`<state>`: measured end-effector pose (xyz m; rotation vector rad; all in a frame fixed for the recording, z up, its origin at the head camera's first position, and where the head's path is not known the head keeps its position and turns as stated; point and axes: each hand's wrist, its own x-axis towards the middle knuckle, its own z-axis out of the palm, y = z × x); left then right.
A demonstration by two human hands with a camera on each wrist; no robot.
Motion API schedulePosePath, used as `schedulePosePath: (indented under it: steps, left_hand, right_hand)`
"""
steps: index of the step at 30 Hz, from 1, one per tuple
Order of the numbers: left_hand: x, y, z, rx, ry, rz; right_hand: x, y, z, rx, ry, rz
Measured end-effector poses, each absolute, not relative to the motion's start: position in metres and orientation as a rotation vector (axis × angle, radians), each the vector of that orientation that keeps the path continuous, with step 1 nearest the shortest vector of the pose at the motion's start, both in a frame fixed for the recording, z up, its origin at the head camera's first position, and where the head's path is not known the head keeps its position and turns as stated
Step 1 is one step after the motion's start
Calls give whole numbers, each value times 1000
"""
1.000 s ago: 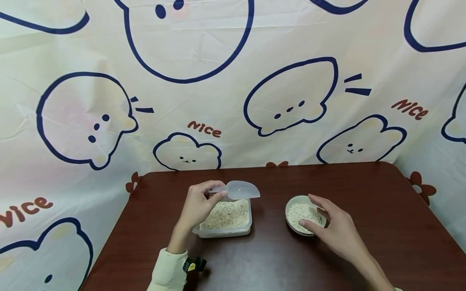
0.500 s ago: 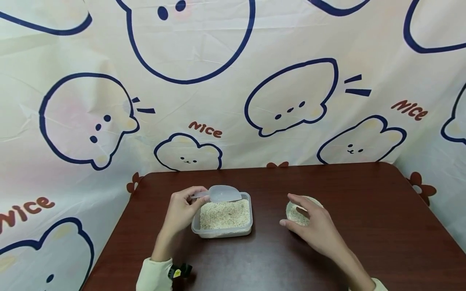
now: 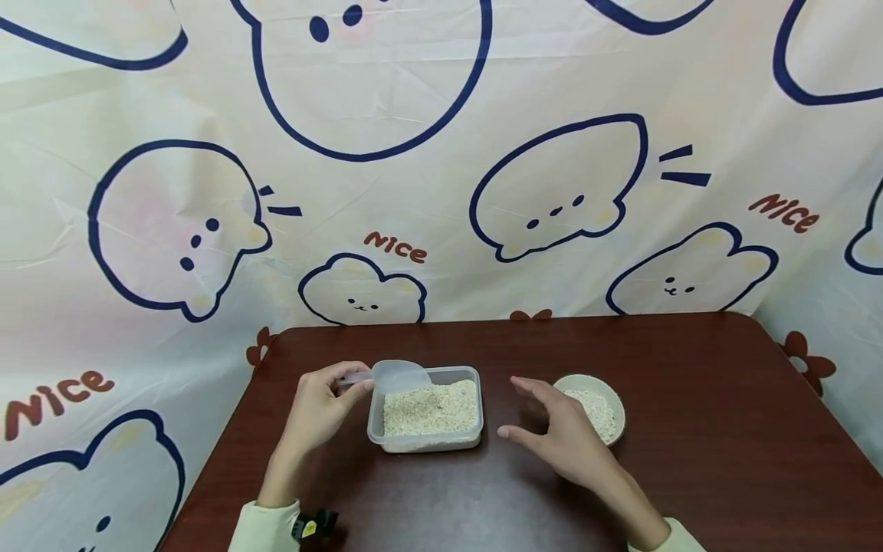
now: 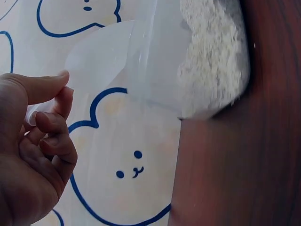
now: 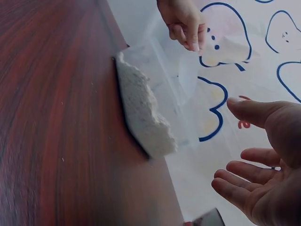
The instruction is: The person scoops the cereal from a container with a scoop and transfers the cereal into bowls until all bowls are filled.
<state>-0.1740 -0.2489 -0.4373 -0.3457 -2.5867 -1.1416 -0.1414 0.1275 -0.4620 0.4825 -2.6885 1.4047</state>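
My left hand (image 3: 317, 410) pinches the handle of a translucent plastic scoop (image 3: 402, 376) between thumb and fingers. The scoop is over the back left corner of a clear plastic container (image 3: 431, 442), and no flakes show in its bowl. Pale oat-like flakes (image 3: 438, 410) fill much of the container. In the left wrist view the scoop (image 4: 96, 59) looks blurred and see-through. My right hand (image 3: 569, 438) holds nothing, its fingers spread, between the container and a small round bowl (image 3: 619, 418). Similar pale flakes (image 3: 595, 410) lie in that bowl, partly hidden behind the hand.
The dark reddish-brown table (image 3: 724, 429) carries the container and the bowl. Behind it hangs a pale cloth (image 3: 441, 192) with blue cartoon outlines. A black band (image 3: 315, 525) with a yellow mark is at my left wrist.
My left hand has drawn the scoop left and slightly down, toward the container's left side. My right hand has moved left, away from the bowl, uncovering more of its right side.
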Motion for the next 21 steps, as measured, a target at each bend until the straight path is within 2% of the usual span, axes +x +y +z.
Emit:
schedulePosePath:
  steps: [21]
  left_hand:
    - [-170,-263,-419,-428,-2732,-855]
  right_hand:
    - [-155,96,-487,576,-2719,1589]
